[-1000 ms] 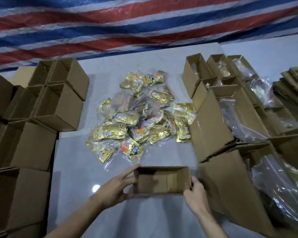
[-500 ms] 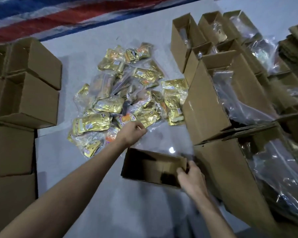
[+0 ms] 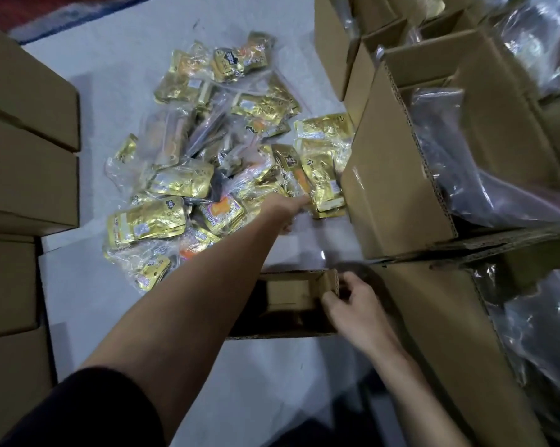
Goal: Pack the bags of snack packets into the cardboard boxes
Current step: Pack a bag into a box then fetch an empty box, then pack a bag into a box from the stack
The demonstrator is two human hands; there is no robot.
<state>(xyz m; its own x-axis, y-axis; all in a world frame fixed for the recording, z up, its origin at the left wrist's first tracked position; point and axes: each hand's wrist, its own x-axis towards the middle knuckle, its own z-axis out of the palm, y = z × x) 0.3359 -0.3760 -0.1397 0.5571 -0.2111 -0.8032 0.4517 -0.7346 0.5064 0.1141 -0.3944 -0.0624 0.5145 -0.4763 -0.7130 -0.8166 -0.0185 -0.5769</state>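
One small open cardboard box (image 3: 291, 301) lies near the bottom centre. Left of it stand at least four closed boxes (image 3: 27, 175) in a stack. Right of it stand at least six open boxes (image 3: 433, 162) holding clear plastic. Beyond it lies one heap of snack bags (image 3: 220, 162), too overlapped to count exactly. Two hands show.

White table (image 3: 117, 91) w/ snack bags (image 3: 207, 162), small open box (image 3: 291, 298), box stacks (image 3: 23, 175)
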